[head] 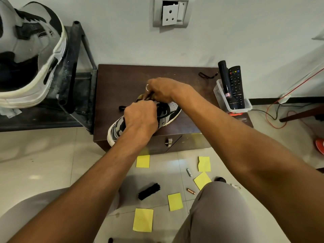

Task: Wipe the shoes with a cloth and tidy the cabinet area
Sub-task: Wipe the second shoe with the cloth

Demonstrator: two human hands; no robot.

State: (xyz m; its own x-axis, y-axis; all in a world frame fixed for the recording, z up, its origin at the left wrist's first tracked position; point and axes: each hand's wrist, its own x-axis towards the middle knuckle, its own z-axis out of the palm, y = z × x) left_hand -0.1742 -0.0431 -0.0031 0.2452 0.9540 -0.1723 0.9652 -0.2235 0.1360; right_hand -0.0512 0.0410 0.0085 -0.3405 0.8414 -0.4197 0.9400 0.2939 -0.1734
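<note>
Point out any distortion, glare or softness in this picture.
Head view: wide-angle bowing swells the rack shoe top left and stretches both forearms; soft glare patches on the floor tiles; mild softness throughout; left hand and right hand on the cabinet shoe read clearly.

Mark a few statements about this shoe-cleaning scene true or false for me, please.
1. The left hand and the right hand both hold the black, grey and white sneaker on the dark brown wooden cabinet. True.
2. The black remote control lies on the floor. False: it stands in the clear plastic tub on the cabinet's right end.
3. A black bristle brush lies on the pale tiled floor. True.
4. The square paper notes on the floor are pink. False: they are yellow.
</note>
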